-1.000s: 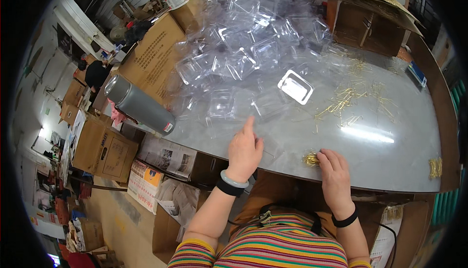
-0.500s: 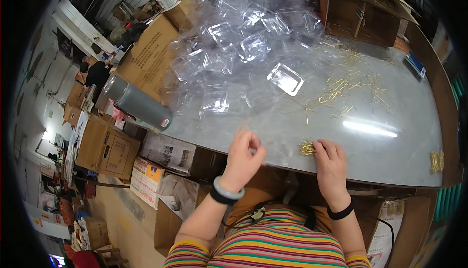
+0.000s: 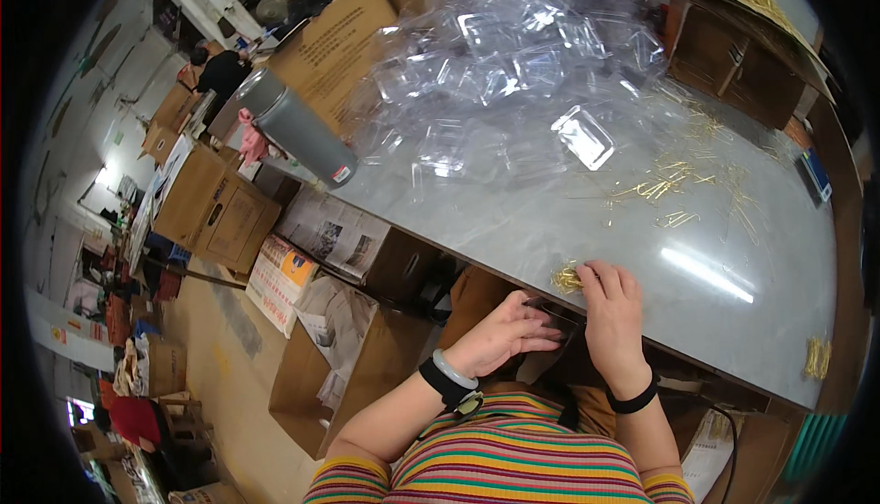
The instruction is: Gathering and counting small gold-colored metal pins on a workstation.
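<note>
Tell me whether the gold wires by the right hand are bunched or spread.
Bunched: the wires form one compact clump at the right hand, while other wires lie scattered on the table.

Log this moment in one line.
left hand: near table edge, hold unclear | right hand: at gold wire bundle | clear packaging: heaped

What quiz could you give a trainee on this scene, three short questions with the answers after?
1. Multiple choice: which is nearest the right hand?
A) the grey bottle
B) the small gold wire bundle
C) the newspaper
2. True or false: the pile of clear plastic shells is left of the scattered gold wires.
3. Is the left hand over the tabletop, or past its near edge?

Key: 1. B. 2. True. 3. Past the near edge, on the body's side.
</note>
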A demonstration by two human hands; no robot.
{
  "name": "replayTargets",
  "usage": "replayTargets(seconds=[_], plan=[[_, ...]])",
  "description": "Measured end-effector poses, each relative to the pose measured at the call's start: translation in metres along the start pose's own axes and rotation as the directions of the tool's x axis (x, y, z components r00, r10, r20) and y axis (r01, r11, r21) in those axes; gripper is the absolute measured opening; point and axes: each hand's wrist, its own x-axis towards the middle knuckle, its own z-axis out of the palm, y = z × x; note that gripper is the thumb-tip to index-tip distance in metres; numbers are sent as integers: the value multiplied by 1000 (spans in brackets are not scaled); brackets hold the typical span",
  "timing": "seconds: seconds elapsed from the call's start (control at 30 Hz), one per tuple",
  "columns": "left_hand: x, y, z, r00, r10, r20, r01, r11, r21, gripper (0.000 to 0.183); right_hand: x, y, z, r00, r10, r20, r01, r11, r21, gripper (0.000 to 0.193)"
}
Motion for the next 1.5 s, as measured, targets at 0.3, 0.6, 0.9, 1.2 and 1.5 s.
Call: replayTargets(seconds=[0.3,0.6,0.9,1.2,1.5], plan=[[-37,0,-12,988,6,153,-2,1000,-30,53,-37,-39,-6,981,-152,118,131,977,171,41],[27,32,23,892,377,250,-433,871,233,61,-2,-22,-14,974,74,-214,-57,995,85,24],[60,10,39,488,758,434,-612,-57,789,37,-15,44,-1,965,202,-170,-219,972,-87,24],[102,-11,40,562,629,537,-412,-350,841,61,-21,13,-1,972,232,33,-222,958,-183,60],[93,-6,33,475,697,537,-578,-213,788,56,-4,17,-45,906,399,139,-411,909,70,45]])
